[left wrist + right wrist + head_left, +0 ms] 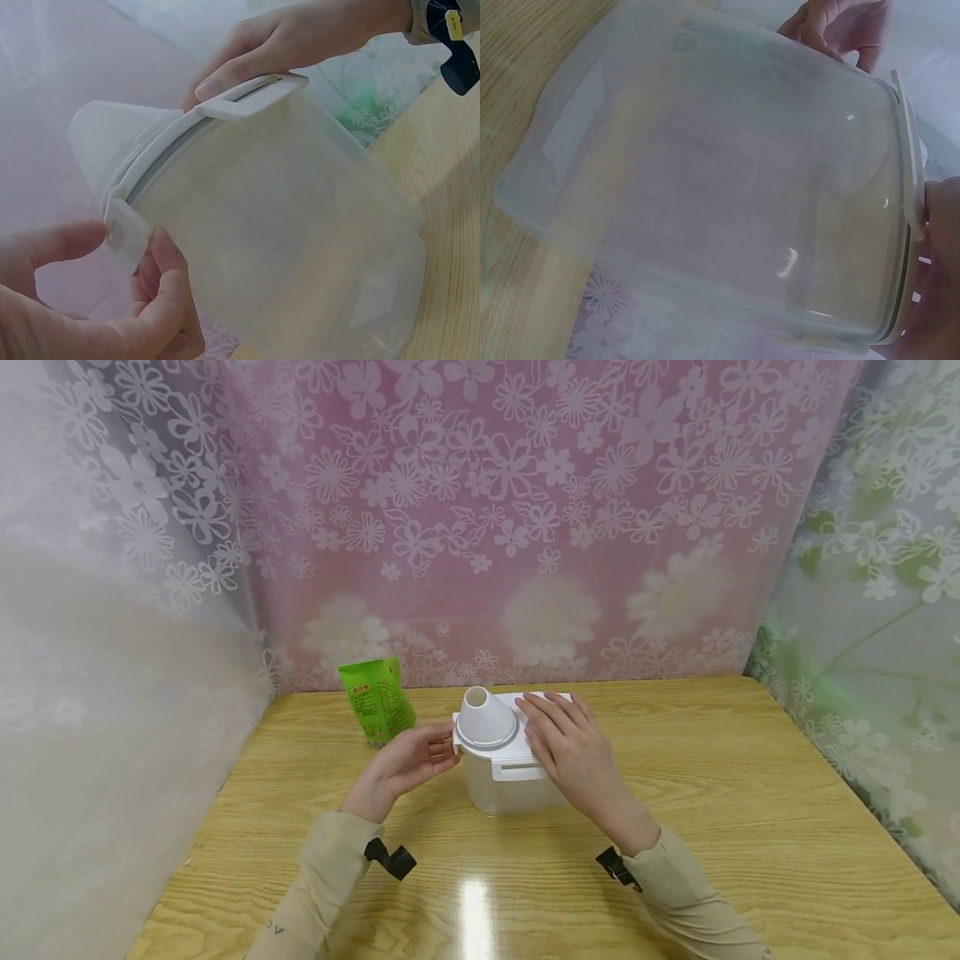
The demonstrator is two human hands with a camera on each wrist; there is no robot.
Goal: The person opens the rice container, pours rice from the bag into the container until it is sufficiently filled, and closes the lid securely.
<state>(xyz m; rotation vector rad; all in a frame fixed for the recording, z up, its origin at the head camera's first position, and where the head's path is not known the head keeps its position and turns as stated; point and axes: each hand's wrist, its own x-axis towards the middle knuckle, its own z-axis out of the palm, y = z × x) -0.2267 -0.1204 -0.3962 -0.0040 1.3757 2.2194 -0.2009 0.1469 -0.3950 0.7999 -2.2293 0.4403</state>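
Observation:
A translucent plastic storage container (pixel 506 793) stands on the table with a white lid on top. A white cone-shaped spout (pixel 486 720) rises from the lid's left part. At the lid's left edge, my left hand (pixel 408 764) pinches a white side latch (pixel 127 236), which hangs tilted outward from the container wall. My right hand (pixel 573 752) rests on the lid's right part, its fingers extended over the top. The front latch (pixel 517 770), with a long slot, lies near my right fingers. Much of the lid's right side is hidden under that hand.
A bright green pouch (pixel 377 702) with printed text stands at the back left, behind my left hand. The wooden table (pixel 720 793) meets a pink floral curtain (pixel 525 527) at its far edge. Pale floral sheets hang at both sides.

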